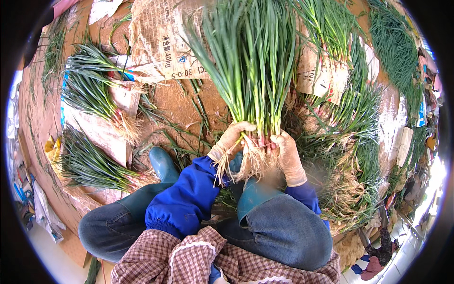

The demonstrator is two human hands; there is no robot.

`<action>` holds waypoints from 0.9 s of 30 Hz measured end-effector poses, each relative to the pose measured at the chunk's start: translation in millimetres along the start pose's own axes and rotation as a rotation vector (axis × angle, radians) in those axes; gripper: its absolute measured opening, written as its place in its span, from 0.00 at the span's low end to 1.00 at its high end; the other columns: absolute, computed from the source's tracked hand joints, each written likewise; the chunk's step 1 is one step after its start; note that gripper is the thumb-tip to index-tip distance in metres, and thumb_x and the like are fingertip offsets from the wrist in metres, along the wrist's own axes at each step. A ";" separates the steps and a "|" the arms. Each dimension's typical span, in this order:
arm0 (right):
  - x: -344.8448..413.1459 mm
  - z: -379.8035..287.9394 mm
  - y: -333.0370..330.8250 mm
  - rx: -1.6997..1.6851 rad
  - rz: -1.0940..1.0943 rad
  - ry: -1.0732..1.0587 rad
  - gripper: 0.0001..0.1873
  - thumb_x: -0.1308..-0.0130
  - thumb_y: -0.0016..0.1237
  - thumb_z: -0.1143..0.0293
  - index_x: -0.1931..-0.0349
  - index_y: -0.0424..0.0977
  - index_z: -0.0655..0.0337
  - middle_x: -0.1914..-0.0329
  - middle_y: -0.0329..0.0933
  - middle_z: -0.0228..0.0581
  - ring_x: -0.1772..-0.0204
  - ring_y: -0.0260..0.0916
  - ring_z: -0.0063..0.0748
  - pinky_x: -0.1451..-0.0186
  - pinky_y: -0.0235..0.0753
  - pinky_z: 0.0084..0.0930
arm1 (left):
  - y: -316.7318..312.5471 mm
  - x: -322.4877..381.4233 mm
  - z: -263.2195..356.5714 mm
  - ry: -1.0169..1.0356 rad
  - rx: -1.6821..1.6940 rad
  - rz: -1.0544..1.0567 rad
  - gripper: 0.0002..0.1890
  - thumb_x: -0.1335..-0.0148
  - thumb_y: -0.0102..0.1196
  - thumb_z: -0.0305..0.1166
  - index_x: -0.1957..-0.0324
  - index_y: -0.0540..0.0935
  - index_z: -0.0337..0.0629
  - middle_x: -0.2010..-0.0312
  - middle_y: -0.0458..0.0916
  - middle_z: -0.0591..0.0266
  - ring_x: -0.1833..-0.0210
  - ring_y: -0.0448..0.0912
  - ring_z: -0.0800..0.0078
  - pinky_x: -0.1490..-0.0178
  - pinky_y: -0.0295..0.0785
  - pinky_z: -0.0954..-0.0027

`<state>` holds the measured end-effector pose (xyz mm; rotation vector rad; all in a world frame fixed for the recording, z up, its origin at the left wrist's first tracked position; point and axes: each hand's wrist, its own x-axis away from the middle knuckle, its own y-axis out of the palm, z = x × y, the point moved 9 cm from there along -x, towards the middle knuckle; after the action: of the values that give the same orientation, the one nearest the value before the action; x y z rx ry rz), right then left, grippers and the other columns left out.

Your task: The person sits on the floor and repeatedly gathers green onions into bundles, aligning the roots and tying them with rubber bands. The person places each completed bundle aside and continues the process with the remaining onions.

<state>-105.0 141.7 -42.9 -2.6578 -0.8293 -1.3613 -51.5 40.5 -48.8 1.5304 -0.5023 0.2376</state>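
My left hand point(234, 136), in a soiled pale glove, grips a bundle of leafy green garlic point(255, 78) near its base. On the other side of the same bundle, my right hand point(285, 152), gloved alike, closes around the reddish stem bases. The long flat leaves spread upward, away from me. Below my hands hang the pale, stringy roots point(253, 161). Some of my fingers are hidden behind the stems. The bundle is held above the ground between my knees.
Bunches of green garlic point(94, 165) lie on sacking at the left. A large pile point(340, 177) with tangled roots lies at the right. Ahead is a flattened woven sack point(166, 42) bearing print. Loose leaves point(198, 103) litter the brown ground. My rubber boot point(163, 165) stands at left.
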 end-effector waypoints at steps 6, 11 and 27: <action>-3.6 8.7 13.1 -0.009 -0.144 -0.078 0.10 0.37 0.43 0.64 0.67 0.69 0.62 0.76 0.64 0.29 0.73 0.65 0.23 0.67 0.67 0.17 | -46.5 13.3 -3.5 0.015 0.159 0.085 0.16 0.56 0.50 0.34 0.76 0.81 0.26 0.80 0.80 0.46 0.80 0.79 0.59 0.69 0.80 0.66; -3.8 13.1 28.7 -0.128 -0.251 0.055 0.18 0.31 0.44 0.54 0.64 0.72 0.63 0.70 0.71 0.33 0.67 0.69 0.26 0.62 0.70 0.21 | -31.3 1.7 0.8 -0.008 0.125 -0.084 0.28 0.48 0.54 0.38 0.49 0.74 0.24 0.61 0.81 0.40 0.70 0.81 0.53 0.61 0.81 0.61; 14.1 -100.9 21.8 1.054 0.311 -0.403 0.14 0.40 0.58 0.58 0.62 0.75 0.58 0.69 0.77 0.40 0.68 0.76 0.34 0.65 0.76 0.27 | -21.9 1.9 -0.9 -0.060 -0.341 0.036 0.21 0.48 0.54 0.33 0.54 0.78 0.27 0.70 0.83 0.49 0.77 0.81 0.65 0.71 0.79 0.70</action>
<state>-162.8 101.9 34.2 -2.0378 -0.7873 -0.1648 -39.8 40.1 -67.4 1.1999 -0.5864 0.1256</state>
